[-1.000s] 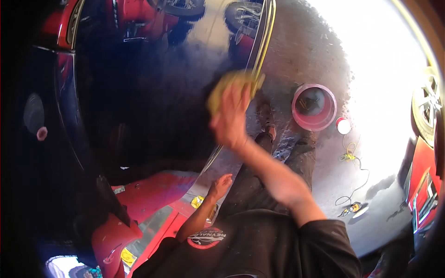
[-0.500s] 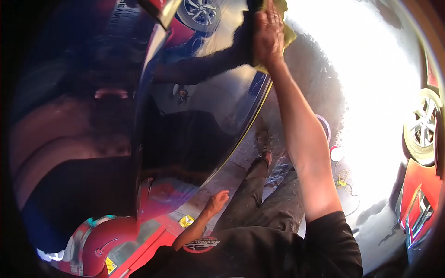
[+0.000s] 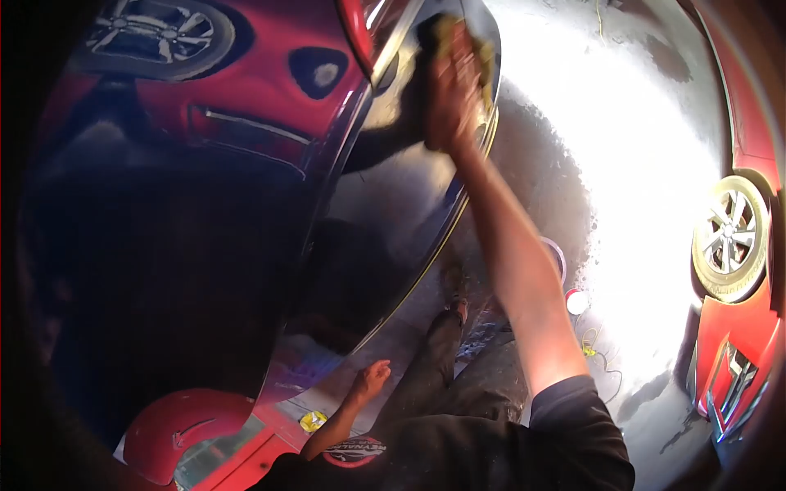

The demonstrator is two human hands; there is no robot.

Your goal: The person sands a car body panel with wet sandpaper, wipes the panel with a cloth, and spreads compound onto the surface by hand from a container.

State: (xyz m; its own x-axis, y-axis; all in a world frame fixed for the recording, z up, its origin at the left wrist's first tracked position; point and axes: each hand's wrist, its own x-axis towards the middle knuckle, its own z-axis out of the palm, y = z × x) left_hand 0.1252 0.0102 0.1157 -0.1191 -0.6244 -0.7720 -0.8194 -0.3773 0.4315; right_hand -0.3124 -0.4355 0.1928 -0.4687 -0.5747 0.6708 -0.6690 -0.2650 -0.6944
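Observation:
My right hand (image 3: pixel 453 94) lies flat on a yellow-green cloth (image 3: pixel 486 61), pressing it against the dark, glossy car panel (image 3: pixel 385 204). Motion blurs the fingers, and the palm hides much of the cloth. A dark reflection of the hand and arm shows in the paint beside it. Low in the view, my left hand (image 3: pixel 375 378) hangs near the lower edge of the panel. Its fingers are curled in, and nothing shows in them.
A red car with a silver-spoked wheel (image 3: pixel 730 237) stands at the right. On the floor are a white-topped round item (image 3: pixel 577 302) and a yellow cord (image 3: pixel 591 342). A yellow item (image 3: pixel 313 421) lies beyond my left forearm. Bright light covers the floor at right.
The view has shifted, so the dark car fills more of the left side. My right hand and the cloth now sit further onto the panel. The left hand's fingers look more curled.

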